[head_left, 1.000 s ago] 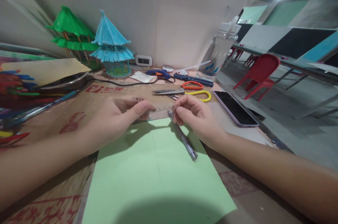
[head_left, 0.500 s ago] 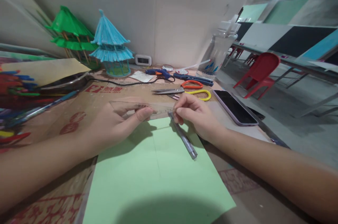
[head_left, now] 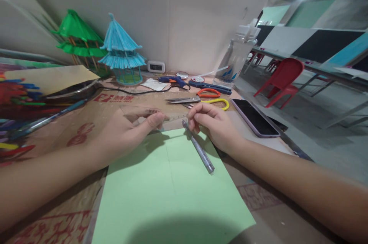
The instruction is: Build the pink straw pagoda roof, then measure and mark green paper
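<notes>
A light green paper sheet [head_left: 172, 194] lies on the cardboard-covered desk in front of me, with a faint line down its middle. My left hand [head_left: 129, 131] pinches a clear plastic ruler [head_left: 172, 115] at the sheet's far edge, thumb on top. My right hand [head_left: 214, 125] grips a grey pen [head_left: 199, 152] and also touches the ruler's right end. The pen slants back toward me over the paper.
Orange and yellow scissors [head_left: 207, 98], a blue glue gun [head_left: 172, 80] and a blue cutter [head_left: 211, 86] lie beyond the hands. A phone [head_left: 254, 117] rests at right near the desk edge. A water bottle [head_left: 237, 58], two paper pagodas [head_left: 120, 50] and coloured sticks [head_left: 17, 102] stand around.
The ruler was lifted and tilted up half a second ago and is now lowered again at the paper's far edge. Both hands stayed nearly in place.
</notes>
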The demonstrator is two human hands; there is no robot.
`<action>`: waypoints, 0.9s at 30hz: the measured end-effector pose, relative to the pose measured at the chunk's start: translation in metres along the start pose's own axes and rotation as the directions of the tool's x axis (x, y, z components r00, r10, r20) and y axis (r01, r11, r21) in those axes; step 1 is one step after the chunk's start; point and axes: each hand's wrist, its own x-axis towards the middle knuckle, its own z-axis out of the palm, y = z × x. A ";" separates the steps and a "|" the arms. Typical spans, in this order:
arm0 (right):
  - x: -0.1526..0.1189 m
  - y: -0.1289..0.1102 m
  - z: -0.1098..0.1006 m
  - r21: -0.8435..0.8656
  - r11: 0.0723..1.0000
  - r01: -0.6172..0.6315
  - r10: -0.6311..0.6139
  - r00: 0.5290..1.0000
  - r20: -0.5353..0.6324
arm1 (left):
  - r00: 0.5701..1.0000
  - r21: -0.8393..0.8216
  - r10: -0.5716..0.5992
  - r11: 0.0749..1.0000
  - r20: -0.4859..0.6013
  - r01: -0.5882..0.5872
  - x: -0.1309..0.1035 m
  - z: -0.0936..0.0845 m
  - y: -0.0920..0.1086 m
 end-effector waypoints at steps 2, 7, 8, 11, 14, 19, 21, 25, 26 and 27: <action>0.000 0.001 0.000 -0.049 0.998 0.031 -0.034 0.998 -0.050 | 0.996 -0.039 -0.087 0.995 0.022 0.088 0.002 0.000 0.000; 0.000 0.005 0.001 -0.157 0.962 0.224 -0.239 0.967 -0.085 | 0.971 -0.163 -0.181 0.965 0.155 0.205 0.011 0.000 0.001; -0.001 0.006 0.001 -0.183 0.948 0.259 -0.275 0.959 -0.067 | 0.965 -0.199 -0.183 0.955 0.186 0.220 0.013 0.000 0.000; -0.005 0.007 0.002 -0.308 0.871 0.383 -0.404 0.915 -0.006 | 0.950 -0.297 -0.191 0.918 0.247 0.262 0.016 0.001 -0.004; -0.009 0.007 0.003 -0.429 0.743 0.514 -0.536 0.841 0.079 | 0.938 -0.349 -0.198 0.890 0.284 0.294 0.016 0.002 -0.009; -0.010 0.006 0.003 -0.486 0.654 0.580 -0.580 0.797 0.170 | 0.927 -0.392 -0.192 0.864 0.324 0.316 0.016 0.003 -0.011; -0.009 0.006 0.003 -0.503 0.635 0.587 -0.594 0.787 0.169 | 0.923 -0.407 -0.201 0.852 0.328 0.330 0.016 0.003 -0.010; -0.010 0.005 0.002 -0.553 0.586 0.593 -0.616 0.769 0.171 | 0.922 -0.421 -0.203 0.843 0.330 0.336 0.016 0.003 -0.008; -0.010 0.005 0.002 -0.567 0.583 0.581 -0.612 0.774 0.165 | 0.922 -0.420 -0.202 0.843 0.332 0.336 0.016 0.003 -0.008; -0.011 0.005 0.001 -0.580 0.585 0.566 -0.603 0.783 0.155 | 0.921 -0.419 -0.202 0.844 0.333 0.336 0.016 0.002 -0.008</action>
